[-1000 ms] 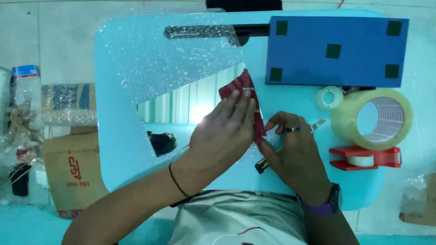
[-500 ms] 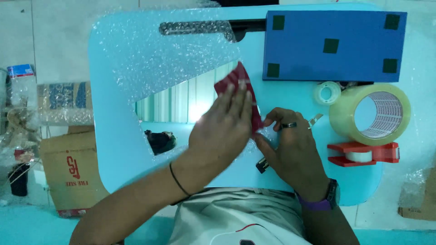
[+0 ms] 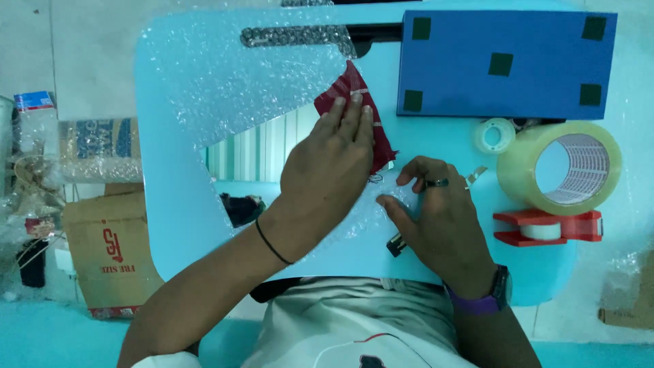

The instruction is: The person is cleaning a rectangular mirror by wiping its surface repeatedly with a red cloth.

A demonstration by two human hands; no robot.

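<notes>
Bubble wrap (image 3: 225, 88) spreads across the light blue table (image 3: 170, 225), left of the blue box (image 3: 504, 61). Lower left of that box, the left hand (image 3: 327, 170) lies flat and open, fingers pressing a red cloth (image 3: 354, 102) onto the wrap. Below the box, the right hand (image 3: 436, 218) rests spread, fingertips on the wrap, gripping nothing. Right of it, under the box, sit a small tape roll (image 3: 495, 134), a big clear tape roll (image 3: 558, 167) and a red tape dispenser (image 3: 545, 228).

red cloth (image 3: 354, 102) | flat, partly wrapped | bubble wrap (image 3: 225, 88) | spread on table
</notes>
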